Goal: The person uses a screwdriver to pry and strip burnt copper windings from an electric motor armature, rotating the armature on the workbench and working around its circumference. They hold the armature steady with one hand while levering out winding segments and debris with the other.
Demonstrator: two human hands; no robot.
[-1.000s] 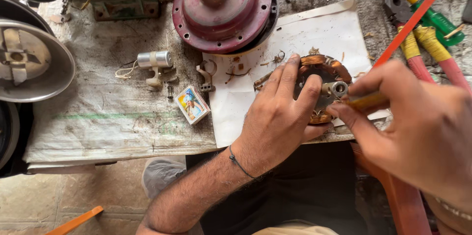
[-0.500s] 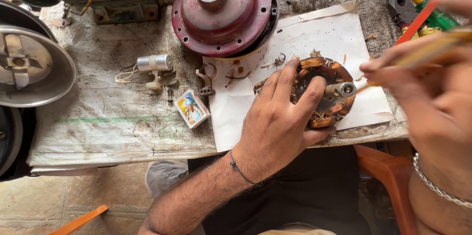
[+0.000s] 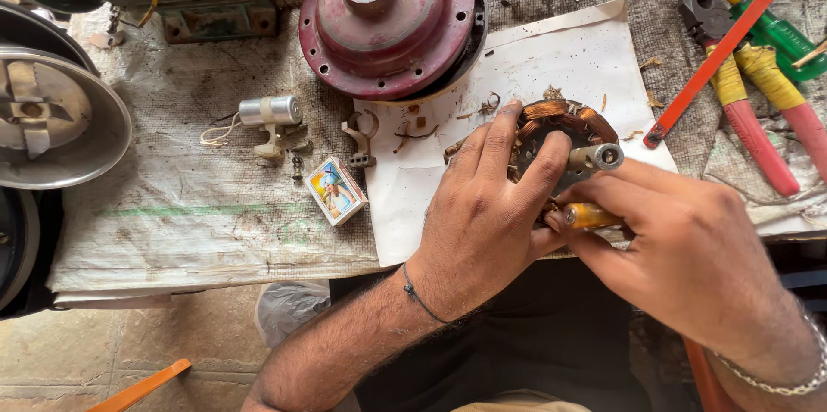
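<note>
Head view, counted: one copper-wound stator (image 3: pixel 564 132) lying on one white paper sheet (image 3: pixel 568 54) near the front edge of the bench (image 3: pixel 198 205); one red motor end cover (image 3: pixel 388 15) just behind it, overlapping the sheet's far left corner; one small silver capacitor (image 3: pixel 269 110); one matchbox (image 3: pixel 337 190); one silver fan cover (image 3: pixel 52 115) at the left; one pair of red-handled pliers (image 3: pixel 758 93) and one orange strip (image 3: pixel 728 41) at the right; the left hand (image 3: pixel 482 214) lies palm down over the stator, fingers spread and pressing on the windings, wrist angled in from the lower left; the right hand (image 3: pixel 680 248) comes in from the lower right, closed around a yellow-handled tool (image 3: pixel 590 215) whose tip is hidden under the left hand's fingers; the stator's shaft end shows between both hands; bare cloth lies open left of the sheet, while the right side is crowded with tools.
</note>
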